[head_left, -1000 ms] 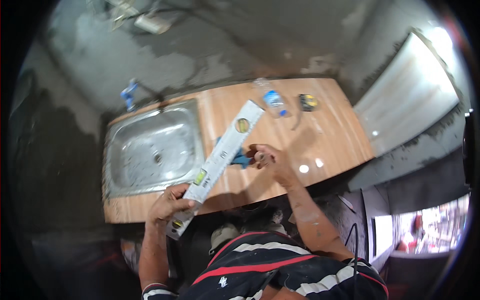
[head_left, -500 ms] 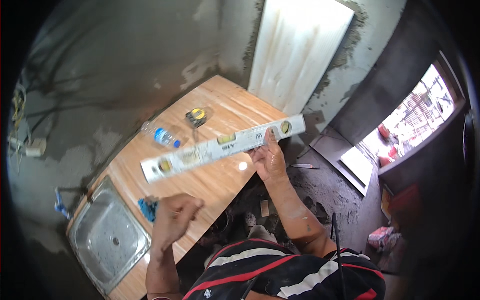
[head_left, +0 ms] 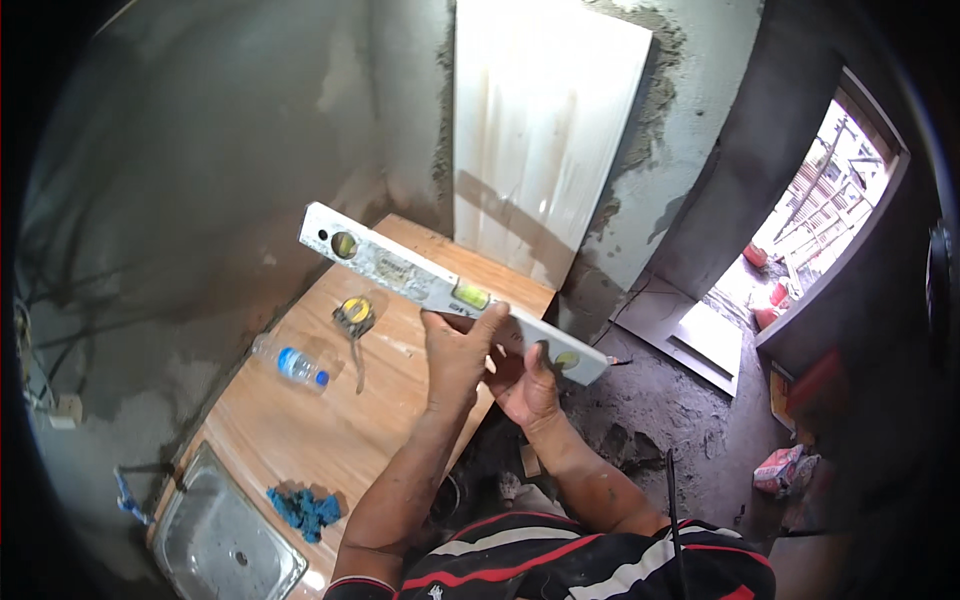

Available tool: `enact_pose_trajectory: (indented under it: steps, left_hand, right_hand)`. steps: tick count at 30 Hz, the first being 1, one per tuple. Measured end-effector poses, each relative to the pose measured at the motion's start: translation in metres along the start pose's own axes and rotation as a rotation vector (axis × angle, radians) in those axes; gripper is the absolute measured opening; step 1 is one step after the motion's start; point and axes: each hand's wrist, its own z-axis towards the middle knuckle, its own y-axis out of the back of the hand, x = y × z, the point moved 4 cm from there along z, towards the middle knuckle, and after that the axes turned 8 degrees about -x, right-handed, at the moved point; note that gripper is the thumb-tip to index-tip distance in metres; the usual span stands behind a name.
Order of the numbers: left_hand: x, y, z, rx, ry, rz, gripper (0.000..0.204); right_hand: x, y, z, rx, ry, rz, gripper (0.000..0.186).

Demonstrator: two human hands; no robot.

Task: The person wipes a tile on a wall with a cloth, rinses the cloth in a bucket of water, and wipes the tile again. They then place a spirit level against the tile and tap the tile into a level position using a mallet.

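Observation:
A white spirit level is held tilted over the wooden-look counter, its left end higher in the picture. My left hand grips it near the middle vial. Just to the right, my right hand holds it toward its lower end, fingers partly hidden behind it. A tape measure lies on the counter, with a plastic bottle beside it and a blue cloth near the sink rim.
A pale panel leans on the patchy cement wall. A tap and cables are at left. Boards lie on the rough floor by an opening at right; a red-white bag sits below it.
My view has turned right. The level passed from my left hand to my right, and my left hand has since taken hold too. The level's tilt has reversed, left end now higher.

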Motion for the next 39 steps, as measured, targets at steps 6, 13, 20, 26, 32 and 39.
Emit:
enact_pose_trajectory:
  steps: [6,13,20,26,32,39]
  left_hand:
    - [0.0,-0.056,0.032,0.071,0.046,0.002,0.065]
    - [0.027,-0.129,0.066,0.054,0.027,0.033,0.056]
    - [-0.004,-0.152,0.129,0.1,-0.336,-0.062,0.053]
    - [-0.021,-0.125,0.184,0.002,-0.563,0.069,0.054]
    - [-0.012,-0.125,0.212,-0.062,-0.572,0.102,0.05]
    - [-0.026,-0.12,0.242,-0.173,-0.689,0.082,0.049]
  right_hand:
    - [0.056,0.024,0.041,0.088,-0.003,-0.035,0.079]
    - [0.107,0.071,0.057,0.104,0.022,-0.051,0.076]
    - [0.141,0.08,0.026,0.599,-0.404,-0.871,0.053]
    - [0.244,0.016,0.041,0.422,-0.009,-1.181,0.048]
    - [0.357,-0.035,0.056,0.106,0.794,-0.978,0.038]
    - [0.416,-0.044,0.087,-0.442,1.376,-0.892,0.03]
